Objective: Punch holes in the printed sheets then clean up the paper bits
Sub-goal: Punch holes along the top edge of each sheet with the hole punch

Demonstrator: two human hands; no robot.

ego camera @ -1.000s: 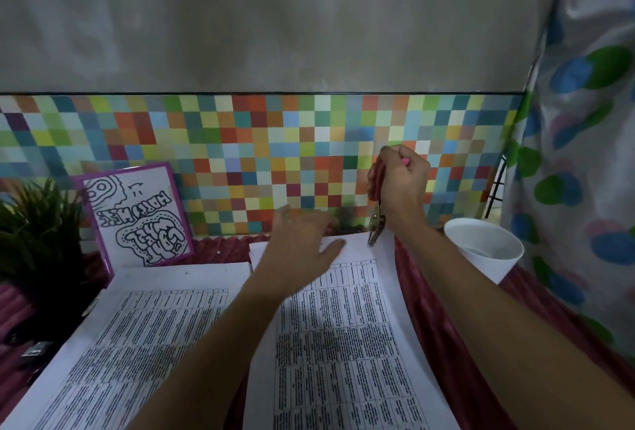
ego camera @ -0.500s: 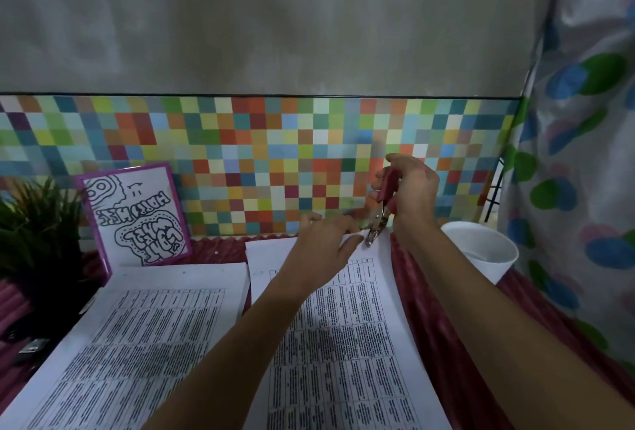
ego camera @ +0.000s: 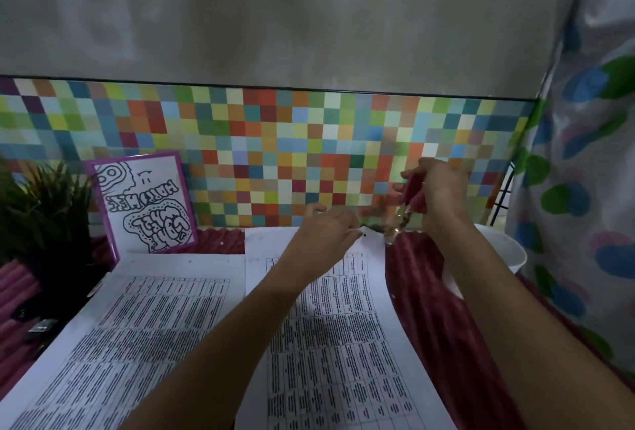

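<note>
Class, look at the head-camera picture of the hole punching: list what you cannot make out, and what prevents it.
1. Head view: the pink-handled metal hole punch in the right hand is motion-blurred; jaws unclear.
2. The back of the left hand hides whether its fingers pinch or press the right printed white sheet.
3. The white plastic tub is mostly behind the right forearm; contents unseen.
4. Sheet text: too small to read.

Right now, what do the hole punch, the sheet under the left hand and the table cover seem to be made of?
Hole punch: pink handles, probably plastic or rubber-coated; the blurred head glints like metal. Sheet: thin matte white paper, printed, its right edge curving. Table cover: dark red fabric, probably plush, judging by its soft ribs.
</note>
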